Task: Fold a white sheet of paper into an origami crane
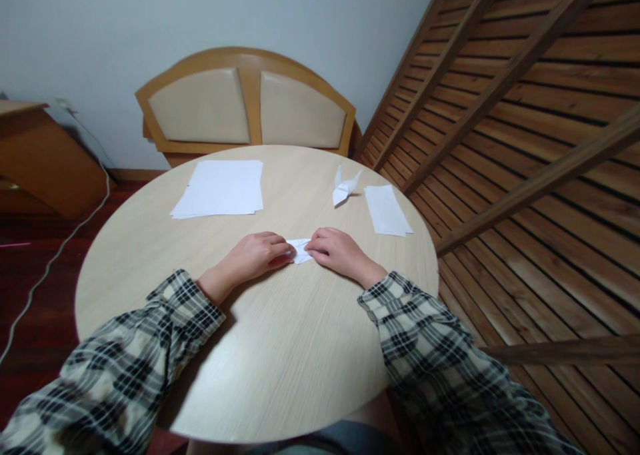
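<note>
A small piece of folded white paper (301,250) lies on the round table between my hands. My left hand (256,254) grips its left end, fingers bent and pressed together over it. At the opposite end, my right hand (339,252) pinches the paper between thumb and fingers. Both hands rest low, at or just above the tabletop. The fingers cover the ends of the paper, so only its creased middle shows. Beyond my right hand stands a folded white paper figure (344,187) with two upright points.
A stack of white sheets (220,187) lies at the back left of the round table (280,368). Narrower white paper strips (387,210) lie near its right edge. Behind is a padded headboard (250,102); a slatted wooden panel (525,142) leans on the right.
</note>
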{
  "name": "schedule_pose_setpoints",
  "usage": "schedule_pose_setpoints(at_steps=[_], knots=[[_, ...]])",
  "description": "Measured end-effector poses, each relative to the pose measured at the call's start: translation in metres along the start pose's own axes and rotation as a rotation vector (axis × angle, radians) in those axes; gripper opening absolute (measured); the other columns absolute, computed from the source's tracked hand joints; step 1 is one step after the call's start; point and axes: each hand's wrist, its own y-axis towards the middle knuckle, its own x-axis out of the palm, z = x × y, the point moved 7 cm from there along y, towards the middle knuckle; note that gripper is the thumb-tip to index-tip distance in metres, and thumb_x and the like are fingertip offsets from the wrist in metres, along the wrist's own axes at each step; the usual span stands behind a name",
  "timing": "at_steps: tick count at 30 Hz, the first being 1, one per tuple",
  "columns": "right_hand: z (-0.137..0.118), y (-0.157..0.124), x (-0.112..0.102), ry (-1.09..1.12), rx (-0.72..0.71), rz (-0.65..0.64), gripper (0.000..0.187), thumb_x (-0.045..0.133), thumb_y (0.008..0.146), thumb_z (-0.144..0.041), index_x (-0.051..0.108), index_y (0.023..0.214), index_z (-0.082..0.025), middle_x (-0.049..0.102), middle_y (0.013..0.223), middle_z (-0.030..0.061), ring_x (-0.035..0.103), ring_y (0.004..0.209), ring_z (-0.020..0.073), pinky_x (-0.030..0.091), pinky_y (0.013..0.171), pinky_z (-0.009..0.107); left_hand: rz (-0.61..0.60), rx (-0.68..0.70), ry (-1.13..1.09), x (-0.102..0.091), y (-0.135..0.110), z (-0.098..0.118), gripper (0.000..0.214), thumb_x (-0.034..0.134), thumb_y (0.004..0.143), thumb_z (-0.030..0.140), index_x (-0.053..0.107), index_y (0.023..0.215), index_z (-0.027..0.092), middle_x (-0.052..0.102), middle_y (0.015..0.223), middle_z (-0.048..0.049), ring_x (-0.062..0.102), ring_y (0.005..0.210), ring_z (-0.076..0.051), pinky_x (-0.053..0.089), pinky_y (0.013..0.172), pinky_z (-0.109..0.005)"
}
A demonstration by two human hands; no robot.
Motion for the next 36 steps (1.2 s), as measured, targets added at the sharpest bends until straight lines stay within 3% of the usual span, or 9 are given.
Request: schedule_pose_setpoints(at_steps=[7,13,25,32,36], knots=[[-0.006,-0.003,-0.003,0.058,-0.060,0.004,0.026,0.075,0.087,-0.034,0.073,0.110,-0.023,0.065,0.103,0.0056,0.058,0.098,0.0207,0.045,0.089,0.035,0.020,-0.009,-0.002,0.001,-0.002,-0.002,0.028,0.050,0.103,0.035,0.072,0.101,0.017,0.073,0.089,-0.0082,0.066,0.078,-0.020,0.050,0.070,-0.031],[-0.006,0.000,0.001,-0.001,-0.062,0.019,0.021,0.074,0.088,-0.035,0.075,0.105,-0.023,0.065,0.101,0.0049,0.057,0.095,0.0196,0.043,0.085,0.033,0.039,-0.023,-0.006,0.002,-0.002,-0.004,0.027,0.053,0.101,0.036,0.072,0.098,0.017,0.072,0.087,-0.0075,0.066,0.077,-0.020,0.049,0.069,-0.030],[-0.018,0.002,0.002,-0.226,-0.120,0.050,0.019,0.060,0.098,-0.031,0.076,0.094,-0.021,0.069,0.090,0.0043,0.056,0.085,0.0184,0.032,0.076,0.033,0.074,0.030,-0.060,-0.004,-0.001,-0.002,0.029,0.056,0.099,0.040,0.073,0.105,0.017,0.074,0.094,-0.0087,0.067,0.086,-0.023,0.052,0.075,-0.034],[-0.021,0.004,-0.006,-0.215,-0.093,0.162,0.023,0.053,0.102,-0.028,0.072,0.092,-0.020,0.067,0.092,0.0061,0.053,0.090,0.0209,0.034,0.079,0.036,0.173,-0.096,-0.055,0.000,-0.001,-0.010,0.029,0.047,0.104,0.032,0.072,0.105,0.018,0.074,0.095,-0.0089,0.067,0.084,-0.020,0.049,0.070,-0.029],[-0.020,0.004,-0.011,-0.160,-0.071,0.236,0.027,0.044,0.104,-0.025,0.068,0.094,-0.018,0.066,0.094,0.0084,0.054,0.093,0.0221,0.038,0.082,0.035,0.152,-0.149,-0.061,0.003,0.000,-0.012,0.027,0.050,0.101,0.034,0.070,0.100,0.017,0.071,0.084,-0.0072,0.063,0.074,-0.019,0.043,0.063,-0.028]])
